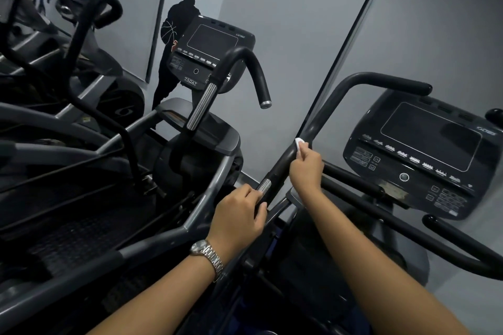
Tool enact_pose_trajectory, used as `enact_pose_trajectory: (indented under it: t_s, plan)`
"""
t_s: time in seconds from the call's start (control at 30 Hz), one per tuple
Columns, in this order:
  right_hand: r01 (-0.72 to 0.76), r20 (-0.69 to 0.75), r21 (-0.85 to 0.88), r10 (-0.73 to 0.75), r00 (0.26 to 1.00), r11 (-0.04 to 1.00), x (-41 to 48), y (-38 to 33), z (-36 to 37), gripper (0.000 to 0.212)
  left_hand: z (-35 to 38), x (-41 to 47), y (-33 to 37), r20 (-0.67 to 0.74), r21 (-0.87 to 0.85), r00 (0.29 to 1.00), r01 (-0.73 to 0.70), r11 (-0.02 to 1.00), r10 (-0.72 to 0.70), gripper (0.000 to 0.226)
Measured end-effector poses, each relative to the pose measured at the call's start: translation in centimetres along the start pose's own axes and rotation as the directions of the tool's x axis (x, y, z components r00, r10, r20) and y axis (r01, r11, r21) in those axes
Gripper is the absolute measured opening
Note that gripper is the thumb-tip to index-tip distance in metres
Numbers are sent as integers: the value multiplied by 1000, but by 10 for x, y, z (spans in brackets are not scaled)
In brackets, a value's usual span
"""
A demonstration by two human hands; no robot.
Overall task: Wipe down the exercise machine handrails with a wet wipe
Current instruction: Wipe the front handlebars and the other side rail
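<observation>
I am in the wiping step now. My right hand (pixel 306 168) is wrapped around the black handrail (pixel 321 114) that slopes up and away from me. The wet wipe (pixel 299 144) is under that hand, pressed against the bar. Only a small white bit of it sticks out at the top of my fist. My right fingers (pixel 309 151) are curled tight, pinching the wipe onto the rail.

My left hand (pixel 239 217) is lower down on the same rail, right by the shiny metal grip (pixel 264 185). Its fingers are bent around the bar to hold it. There is a watch (pixel 206 254) on that wrist.

I think only part of the rail can be clean so far. A long stretch goes on above my right hand, up to the bend at the top (pixel 362 77).

Next I would slide the wipe up along the bar and keep squeezing so it rubs all the way around. The lower part under my left hand needs a wipe too, so that hand will have to move off. The other bars by the screen (pixel 424 136) look like they need doing as well.
</observation>
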State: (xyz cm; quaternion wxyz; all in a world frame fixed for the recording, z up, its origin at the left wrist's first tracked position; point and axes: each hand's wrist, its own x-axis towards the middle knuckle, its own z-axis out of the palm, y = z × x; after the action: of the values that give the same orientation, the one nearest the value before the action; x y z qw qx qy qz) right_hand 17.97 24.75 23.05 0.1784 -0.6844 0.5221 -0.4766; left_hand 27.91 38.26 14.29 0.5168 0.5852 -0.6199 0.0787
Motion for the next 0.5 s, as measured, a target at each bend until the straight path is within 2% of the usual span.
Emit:
enact_pose_trajectory:
  t_s: [0.1, 0.17, 0.37, 0.43, 0.5]
  plan:
    - [44, 2, 34, -45, 999, 998, 4, 8, 1, 46, 0, 4, -3, -18, -31, 1000, 2, 1000, -3, 21]
    - [18, 13, 33, -18, 1000, 999, 24, 10, -4, 49, 1, 8, -7, -19, -32, 1000, -13, 999, 13, 24]
    - [-41, 232, 60, 26, 972, 997, 64, 3, -28, 42, -3, 8, -17, 20, -87, 998, -57, 995, 59, 21]
    - [39, 270, 48, -51, 962, 998, 61, 5, -31, 53, -5, 6, -20, 44, -105, 996, -76, 992, 81, 24]
    - [184, 306, -41, -162, 938, 982, 48, 7, -35, 56, -8, 3, -21, 76, -107, 993, -86, 991, 94, 29]
